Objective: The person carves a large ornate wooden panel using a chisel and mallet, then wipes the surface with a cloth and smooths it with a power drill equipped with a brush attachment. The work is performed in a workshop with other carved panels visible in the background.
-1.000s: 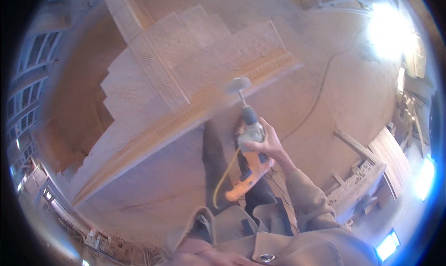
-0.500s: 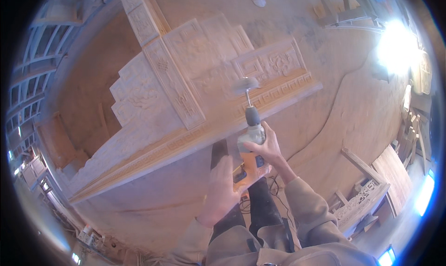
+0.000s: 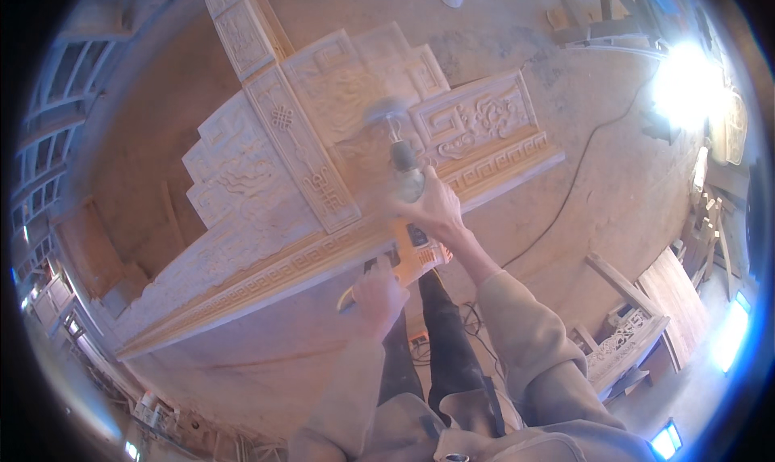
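Both hands grip a yellow-orange corded power drill [image 3: 416,256]. My left hand [image 3: 381,299] is closed around its rear handle. My right hand [image 3: 437,212] wraps the grey front housing just behind the chuck. From the chuck a bent shaft leads to a round attachment [image 3: 387,108], blurred as if spinning; its exact kind cannot be made out. That attachment is over the middle of a large carved wooden panel [image 3: 242,179], next to a raised block with scroll relief [image 3: 476,115]. Whether it touches the wood is hidden by blur.
A carved upright beam [image 3: 295,139] crosses the panel, and a key-pattern border runs along its near edge. A dark cable [image 3: 577,175] winds over the floor at right. Carved pieces and boards [image 3: 626,349] lie lower right. A bright lamp [image 3: 689,81] glares upper right.
The drill has moved forward and left, carrying its attachment from the raised right block to the panel's middle. Both hands moved with it, and my left hand now shows farther left on the handle.
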The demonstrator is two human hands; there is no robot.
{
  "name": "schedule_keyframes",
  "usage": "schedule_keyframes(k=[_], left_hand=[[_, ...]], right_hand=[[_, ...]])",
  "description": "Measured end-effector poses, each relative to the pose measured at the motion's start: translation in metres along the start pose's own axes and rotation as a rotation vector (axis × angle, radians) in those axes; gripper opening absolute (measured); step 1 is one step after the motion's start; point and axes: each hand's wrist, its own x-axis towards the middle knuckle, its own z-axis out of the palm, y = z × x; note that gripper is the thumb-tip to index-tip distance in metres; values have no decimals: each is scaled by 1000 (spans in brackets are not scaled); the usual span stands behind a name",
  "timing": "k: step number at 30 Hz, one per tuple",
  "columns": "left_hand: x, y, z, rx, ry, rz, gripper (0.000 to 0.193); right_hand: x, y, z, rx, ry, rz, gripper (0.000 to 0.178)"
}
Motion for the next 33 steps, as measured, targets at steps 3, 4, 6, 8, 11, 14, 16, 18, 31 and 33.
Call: schedule_keyframes(k=[3, 4, 6, 8, 11, 14, 16, 18, 31, 33], left_hand=[[-9, 9, -3, -34, -179, -179, 38], [-12, 13, -5, -80, -170, -188, 38], [-14, 15, -8, -129, -225, -267, 38], [-11, 10, -13, -93, -166, -229, 39], [-9, -3, -19, -33, -183, -170, 41], [-15, -13, -20, -69, -216, -183, 44], [-17, -17, -17, -83, -230, -199, 47], [-13, -20, -14, -57, -273, -236, 49], [31, -16, -26, -150, -338, -208, 57], [32, -9, -26, -132, -288, -193, 58]], right_hand=[[-7, -7, 2, -84, -52, -19, 81], [-7, -9, 4, -84, -94, -36, 82], [-5, -13, 8, -99, -226, -36, 84], [0, -17, 12, -81, -131, -27, 86], [-2, -22, 15, -44, -126, 96, 93], [-16, -25, 17, -68, -164, 115, 93], [-17, -28, 18, -88, -134, 62, 89], [-10, -33, 21, -128, -104, 13, 82], [29, -53, 8, -103, 6, 67, 86], [31, -51, 5, -148, -6, 16, 86]])
